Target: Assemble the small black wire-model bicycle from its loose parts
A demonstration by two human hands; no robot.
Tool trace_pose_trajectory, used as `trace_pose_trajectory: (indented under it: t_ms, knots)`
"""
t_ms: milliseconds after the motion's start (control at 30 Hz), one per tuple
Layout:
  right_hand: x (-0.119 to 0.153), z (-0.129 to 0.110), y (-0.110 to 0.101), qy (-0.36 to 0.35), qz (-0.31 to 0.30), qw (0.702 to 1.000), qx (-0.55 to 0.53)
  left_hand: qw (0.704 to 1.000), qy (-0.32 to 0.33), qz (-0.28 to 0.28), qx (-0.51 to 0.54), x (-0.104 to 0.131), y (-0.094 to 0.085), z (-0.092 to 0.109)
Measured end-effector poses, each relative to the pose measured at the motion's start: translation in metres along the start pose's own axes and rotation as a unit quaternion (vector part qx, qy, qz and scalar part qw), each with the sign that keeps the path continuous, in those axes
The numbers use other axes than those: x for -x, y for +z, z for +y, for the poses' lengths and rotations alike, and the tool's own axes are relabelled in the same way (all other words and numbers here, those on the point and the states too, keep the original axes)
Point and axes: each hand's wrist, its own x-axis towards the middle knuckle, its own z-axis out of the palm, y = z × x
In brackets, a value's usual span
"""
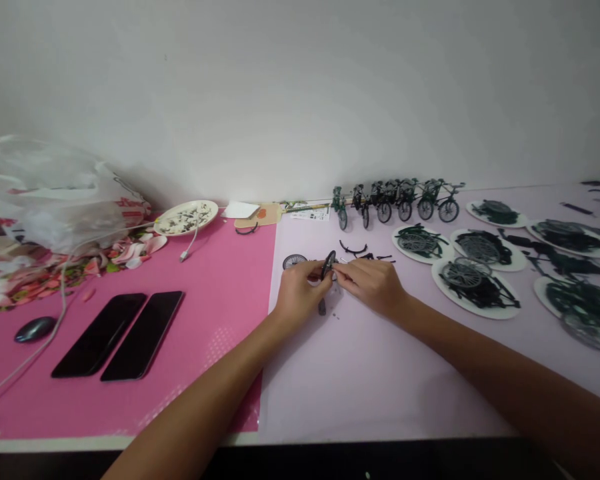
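My left hand (301, 288) pinches a small dark toy bicycle wheel (328, 265), held upright on edge between thumb and fingers. My right hand (374, 283) meets it from the other side, fingertips closed at the wheel's middle; what they grip is too small to make out. Behind my left fingers lies another spoked toy wheel (294, 261), partly covered. A dark part (322, 307) shows below the held wheel, with tiny specks beside it. Beyond my right hand lie a curved black piece (353, 249) and other thin black parts.
Several assembled toy bicycles (449, 210) stand along the wall. White plates (495, 315) of wheels and frame parts fill the right side. On the pink mat (215, 373) lie two phones (143, 337), a mouse (35, 329), a cable, petals, a plastic bag (75, 213) and a plate of pale bits (163, 231).
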Motion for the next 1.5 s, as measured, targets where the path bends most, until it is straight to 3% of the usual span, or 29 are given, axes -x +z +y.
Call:
trace_pose_trajectory:
  t_ms: [100,233,433,567,600,667,767,900,1100,1500]
  knots:
    - [0.001,-0.003,0.002,0.042,0.003,0.998,-0.038,1.0,-0.003,-0.006,-0.003,0.0,0.0,-0.001]
    - [0.004,-0.011,0.005,0.157,0.013,0.978,-0.136,1.0,0.002,-0.005,-0.025,0.001,0.0,-0.002]
    - [0.004,-0.021,0.009,0.348,-0.012,0.885,-0.309,0.999,0.012,-0.01,-0.052,0.003,0.0,-0.011]
    - [0.002,-0.021,0.009,0.411,-0.034,0.822,-0.394,0.997,0.018,0.0,-0.071,0.003,0.0,-0.015]
    - [0.002,-0.02,0.009,0.406,-0.037,0.824,-0.394,0.997,0.02,0.002,-0.076,0.002,0.0,-0.015]
    - [0.003,-0.019,0.008,0.364,-0.025,0.862,-0.352,0.997,0.019,0.006,-0.08,0.002,0.0,-0.014]
    - [0.003,-0.015,0.006,0.24,0.016,0.941,-0.24,0.996,0.018,0.013,-0.082,0.003,0.0,-0.01]
    - [0.0,-0.007,0.001,0.091,0.028,0.989,-0.116,0.995,0.033,0.018,-0.088,0.003,0.001,-0.005]
    - [-0.004,0.0,-0.004,-0.001,-0.006,1.0,-0.005,0.996,0.028,0.016,-0.078,0.003,0.001,-0.002]
    - [-0.004,-0.003,-0.003,0.033,0.017,0.999,-0.035,0.999,-0.005,0.038,0.035,0.004,0.007,-0.004]
